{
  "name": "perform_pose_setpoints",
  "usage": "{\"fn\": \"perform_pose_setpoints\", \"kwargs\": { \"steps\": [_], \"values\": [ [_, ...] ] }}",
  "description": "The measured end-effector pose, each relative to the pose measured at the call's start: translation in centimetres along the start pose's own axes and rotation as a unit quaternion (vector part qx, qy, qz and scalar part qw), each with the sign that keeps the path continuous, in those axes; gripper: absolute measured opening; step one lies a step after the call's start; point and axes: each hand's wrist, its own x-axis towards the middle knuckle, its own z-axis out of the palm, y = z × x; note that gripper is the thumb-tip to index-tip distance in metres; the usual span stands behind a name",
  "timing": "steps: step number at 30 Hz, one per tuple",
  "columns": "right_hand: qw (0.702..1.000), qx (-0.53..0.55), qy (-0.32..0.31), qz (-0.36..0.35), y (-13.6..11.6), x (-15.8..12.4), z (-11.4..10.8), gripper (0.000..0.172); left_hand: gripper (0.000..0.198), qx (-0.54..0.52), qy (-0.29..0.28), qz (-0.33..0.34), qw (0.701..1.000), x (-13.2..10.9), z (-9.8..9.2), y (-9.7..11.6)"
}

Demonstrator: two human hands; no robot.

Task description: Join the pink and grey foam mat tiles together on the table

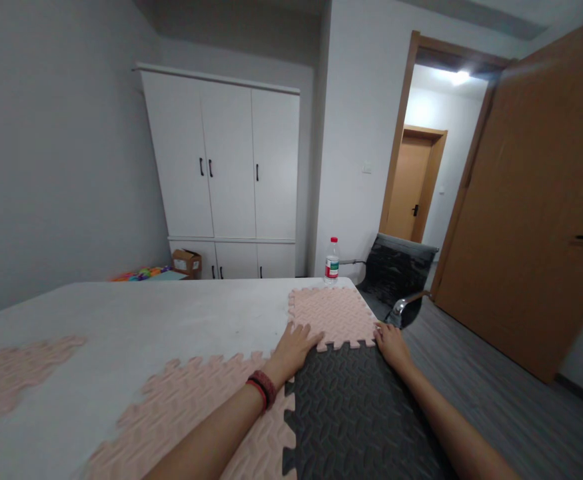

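Both hands, left (295, 347) and right (390, 343), lie open and flat along the pink tile (332, 313)'s seam with the dark tile (356, 407); pressing tooth by tooth seats it best.

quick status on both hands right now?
Left hand: open, flat, pressing the near-left corner of the far pink mat tile.
Right hand: open, fingers on that tile's near-right corner, at the seam with the grey mat tile. Holding nothing.

Matt embossed foam pink mat (334, 313) and grey mat (356, 407); dull, scuffed table (146, 313).
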Motion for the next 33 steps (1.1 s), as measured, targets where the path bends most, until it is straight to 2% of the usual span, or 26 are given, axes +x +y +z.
{"fn": "perform_pose_setpoints", "kwargs": {
  "steps": [2, 5, 9, 12, 15, 18, 21, 26, 33],
  "values": [
    [1.000, -0.011, -0.008, -0.014, -0.3, 0.0, -0.5, 0.041, 0.049, -0.019, -0.018, 0.046, 0.999, 0.4, -0.2, 0.0],
    [0.998, -0.019, -0.028, -0.044, -1.3, 0.7, -1.2, 0.040, 0.052, -0.041, -0.032, 0.070, 0.996, 0.7, -0.2, -0.1],
    [0.996, -0.019, -0.060, -0.057, -3.9, 1.9, -0.7, 0.046, 0.048, -0.061, -0.030, 0.058, 0.996, 1.2, 0.0, 0.0],
    [0.994, -0.019, -0.093, -0.051, -6.0, 1.8, 0.8, 0.060, 0.036, -0.072, -0.022, 0.034, 0.997, 1.6, 0.3, 0.2],
    [0.992, -0.026, -0.116, -0.045, -7.1, 1.2, 1.9, 0.074, 0.031, -0.088, -0.017, 0.010, 0.996, 1.9, 0.8, 0.3],
    [0.990, -0.032, -0.131, -0.043, -7.2, 0.9, 2.0, 0.078, 0.040, -0.107, -0.020, -0.017, 0.994, 1.8, 1.5, 0.2],
    [0.989, -0.037, -0.137, -0.043, -7.1, 0.8, 1.7, 0.081, 0.052, -0.116, -0.047, -0.039, 0.991, 1.7, 2.3, 0.0],
    [0.987, -0.047, -0.145, -0.043, -7.0, 0.8, 1.7, 0.086, 0.053, -0.121, -0.085, -0.050, 0.988, 1.9, 2.8, 0.1],
    [0.987, -0.057, -0.144, -0.042, -6.9, 0.9, 2.1, 0.087, 0.053, -0.115, -0.084, -0.074, 0.987, 2.0, 2.3, 0.8]
  ]
}}
